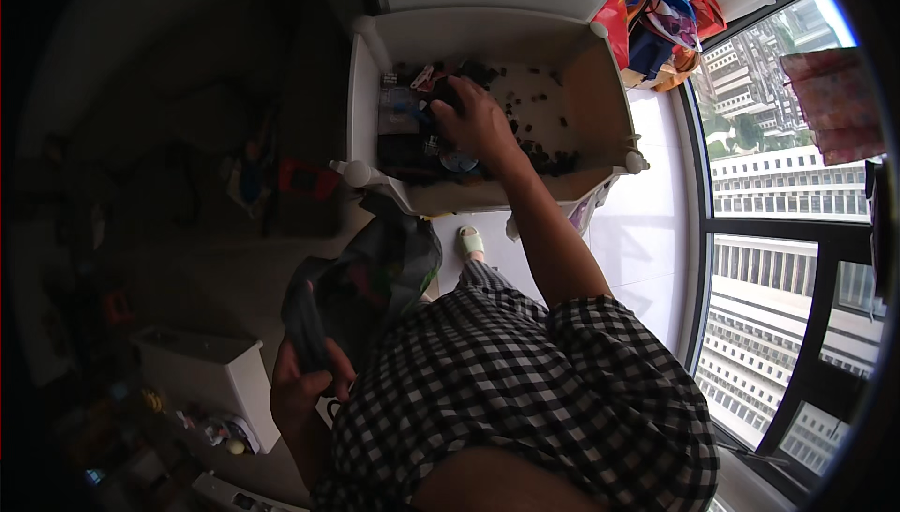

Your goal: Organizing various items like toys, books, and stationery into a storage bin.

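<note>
My right hand [474, 122] reaches down into a white plastic bin [485, 18], fingers curled over dark items on its left side. Whether the fingers grip anything is hidden beneath the hand. Around it lie a clear plastic pack [399, 110], a pink-and-white item [422, 78] and a round bluish item [458, 160]. Small dark bits [540, 98] are scattered over the bin's pale bottom. Lower down, my left hand [304, 378] grips the bunched rim of a dark plastic bag [404, 248]. The bag hangs beside my body, its mouth partly spread, with dim contents.
Colourful bags [654, 34] are piled right of the bin, near a tall window [763, 231]. My foot in a pale green slipper [470, 239] stands on the tiled floor [636, 231]. A white cabinet [239, 385] is at lower left, a red item [307, 178] in the shade.
</note>
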A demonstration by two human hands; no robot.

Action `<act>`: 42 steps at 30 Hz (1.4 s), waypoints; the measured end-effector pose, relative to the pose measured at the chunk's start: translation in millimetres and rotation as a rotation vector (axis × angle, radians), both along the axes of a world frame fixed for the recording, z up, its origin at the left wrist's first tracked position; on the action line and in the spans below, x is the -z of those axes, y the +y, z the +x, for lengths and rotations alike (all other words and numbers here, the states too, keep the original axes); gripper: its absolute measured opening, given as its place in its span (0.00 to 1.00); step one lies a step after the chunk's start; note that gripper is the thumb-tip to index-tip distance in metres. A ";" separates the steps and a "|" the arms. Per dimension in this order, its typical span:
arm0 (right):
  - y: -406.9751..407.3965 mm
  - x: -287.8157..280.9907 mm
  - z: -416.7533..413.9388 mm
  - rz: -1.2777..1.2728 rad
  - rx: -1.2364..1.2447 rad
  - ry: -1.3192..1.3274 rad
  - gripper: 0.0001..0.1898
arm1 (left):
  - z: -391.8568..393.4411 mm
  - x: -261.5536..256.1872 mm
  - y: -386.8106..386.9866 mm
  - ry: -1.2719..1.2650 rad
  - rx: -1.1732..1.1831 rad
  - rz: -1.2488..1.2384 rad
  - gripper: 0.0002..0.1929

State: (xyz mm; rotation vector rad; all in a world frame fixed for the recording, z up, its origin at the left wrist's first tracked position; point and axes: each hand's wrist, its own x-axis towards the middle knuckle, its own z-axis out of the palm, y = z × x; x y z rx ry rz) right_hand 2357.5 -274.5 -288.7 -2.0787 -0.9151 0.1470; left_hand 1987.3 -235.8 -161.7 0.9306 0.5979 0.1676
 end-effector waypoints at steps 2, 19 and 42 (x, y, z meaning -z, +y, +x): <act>-0.3 2.7 27.2 -0.005 0.208 -0.173 0.25 | -5.6 -2.3 1.0 0.005 -0.009 -0.010 0.48; 75.1 4.2 6.3 -0.206 -0.230 -0.320 0.20 | 8.2 -6.9 -5.8 0.089 -0.046 -0.060 0.46; 14.7 -37.2 15.0 -0.587 -0.717 -0.182 0.23 | -2.1 -6.6 -2.2 0.082 -0.124 -0.023 0.46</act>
